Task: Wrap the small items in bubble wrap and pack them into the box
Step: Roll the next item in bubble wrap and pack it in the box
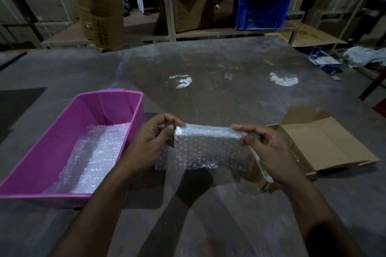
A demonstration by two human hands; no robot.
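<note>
A sheet of clear bubble wrap hangs above the grey table, stretched between both hands. My left hand pinches its upper left corner, and my right hand pinches its upper right edge. Whether an item sits inside the sheet cannot be told. A pink plastic bin stands at the left with more bubble wrap lying in it. An open brown cardboard box lies at the right, partly behind my right hand.
The grey table runs far ahead and bears two shiny tape patches. Beyond its far edge stand metal shelving, stacked cartons, a tall cardboard box and a blue crate. A flat carton lies at the far right.
</note>
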